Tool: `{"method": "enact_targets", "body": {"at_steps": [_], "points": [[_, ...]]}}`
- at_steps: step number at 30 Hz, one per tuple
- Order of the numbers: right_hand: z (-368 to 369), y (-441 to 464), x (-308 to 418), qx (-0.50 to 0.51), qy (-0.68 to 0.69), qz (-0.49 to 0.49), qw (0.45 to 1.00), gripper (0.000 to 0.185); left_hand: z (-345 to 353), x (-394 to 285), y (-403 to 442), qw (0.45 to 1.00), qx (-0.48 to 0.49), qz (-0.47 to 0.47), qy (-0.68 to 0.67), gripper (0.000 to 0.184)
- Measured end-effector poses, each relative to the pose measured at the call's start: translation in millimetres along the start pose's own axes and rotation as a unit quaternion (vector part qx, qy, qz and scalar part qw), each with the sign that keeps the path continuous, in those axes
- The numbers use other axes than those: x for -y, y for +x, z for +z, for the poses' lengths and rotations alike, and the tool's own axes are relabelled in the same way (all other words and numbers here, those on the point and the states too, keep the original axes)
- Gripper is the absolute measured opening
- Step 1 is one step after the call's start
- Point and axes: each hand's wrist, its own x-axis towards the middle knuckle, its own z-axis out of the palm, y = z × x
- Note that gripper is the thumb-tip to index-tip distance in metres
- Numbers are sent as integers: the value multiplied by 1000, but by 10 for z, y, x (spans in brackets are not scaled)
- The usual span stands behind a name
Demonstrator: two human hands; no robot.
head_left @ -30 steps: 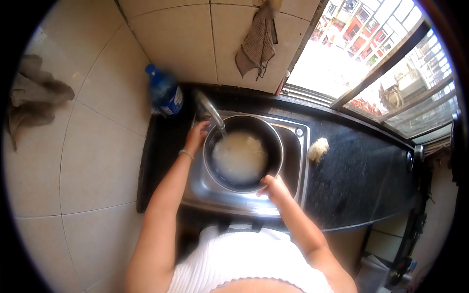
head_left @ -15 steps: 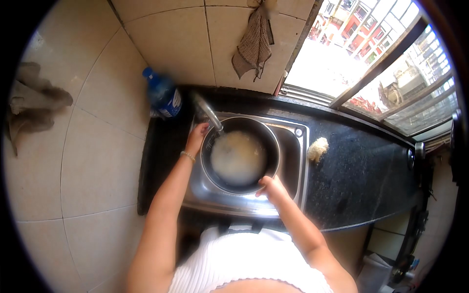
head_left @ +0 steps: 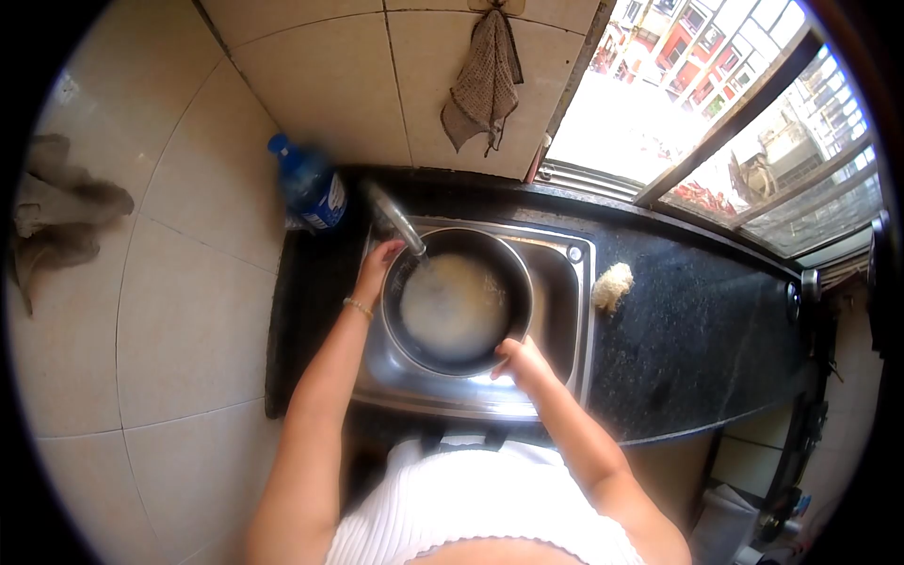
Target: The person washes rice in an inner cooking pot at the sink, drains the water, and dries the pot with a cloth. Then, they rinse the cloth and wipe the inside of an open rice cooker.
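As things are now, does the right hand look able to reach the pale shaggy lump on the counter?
Probably yes, but the right hand would first need to release the pot. Beyond that, only part of the sink seems to lie between it and the pale shaggy lump; nothing visible blocks the way.

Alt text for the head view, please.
A dark pot of cloudy liquid is under a faucet at a metal sink, right hand gripping its near right edge, left hand at its far left. A blue bottle stands left; a pale clump lies on the black counter, right.
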Motion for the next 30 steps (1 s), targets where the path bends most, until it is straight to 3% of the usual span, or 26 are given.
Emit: {"method": "enact_targets", "body": {"at_steps": [11,30], "points": [[5,68,-26,2,-9,2,1000,29,11,17,-53,996,8,-9,-94,24],[26,81,6,6,-13,14,1000,29,45,-177,-106,993,18,-9,-112,23]]}}
